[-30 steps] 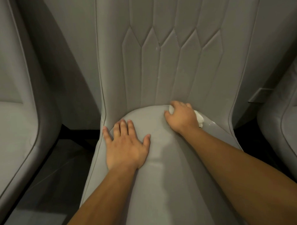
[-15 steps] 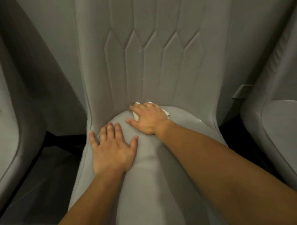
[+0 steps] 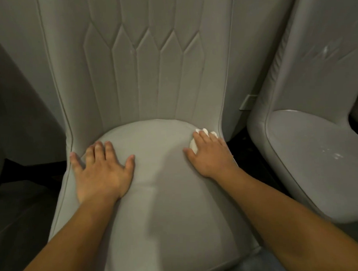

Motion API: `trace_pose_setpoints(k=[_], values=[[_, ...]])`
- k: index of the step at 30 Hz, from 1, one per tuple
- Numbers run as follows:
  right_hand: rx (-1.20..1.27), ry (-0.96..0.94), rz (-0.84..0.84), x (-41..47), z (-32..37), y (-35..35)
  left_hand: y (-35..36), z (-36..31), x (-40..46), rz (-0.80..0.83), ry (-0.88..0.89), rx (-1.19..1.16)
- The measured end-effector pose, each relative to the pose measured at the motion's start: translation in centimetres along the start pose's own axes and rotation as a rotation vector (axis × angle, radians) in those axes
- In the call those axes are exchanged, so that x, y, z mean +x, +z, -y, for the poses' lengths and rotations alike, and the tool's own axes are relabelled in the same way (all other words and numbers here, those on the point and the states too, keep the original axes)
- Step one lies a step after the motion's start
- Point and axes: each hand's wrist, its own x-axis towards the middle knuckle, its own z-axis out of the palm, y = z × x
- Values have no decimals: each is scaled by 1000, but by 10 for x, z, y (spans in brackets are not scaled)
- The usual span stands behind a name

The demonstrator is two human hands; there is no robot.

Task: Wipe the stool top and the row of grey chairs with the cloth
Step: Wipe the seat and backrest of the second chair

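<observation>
Right hand (image 3: 212,154) presses the cloth (image 3: 194,144) flat-fingered at the seat's (image 3: 166,196) two o'clock corner; left hand (image 3: 102,170) braces, spread. Best sweep firmly along the back seam.

Dark floor (image 3: 24,211) shows at the near left beside the seat and in a black gap on the right. A small grey bracket (image 3: 247,102) sits far right.

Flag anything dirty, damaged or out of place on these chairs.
The right chair has white flecks on its seat and pale scuffs on its backrest. The middle chair shows one small pale mark on its backrest; nothing else stands out.
</observation>
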Motion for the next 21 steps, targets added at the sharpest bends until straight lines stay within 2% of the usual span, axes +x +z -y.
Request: trace_pose_setpoints(k=[3,7,9,16,21], values=[[12,21,-4,-44,-25,-4,0,-1,0,8,1,0],[190,17,45,-93,-54,-6,-1,-1,-1,7,-7,5],[200,8,40,-99,-52,-3,-1,-1,0,13,-12,9],[70,-148,97,-39,-34,-5,1,0,1,46,15,10],[49,-95,138,-2,-22,-1,3,1,3,38,26,-12]])
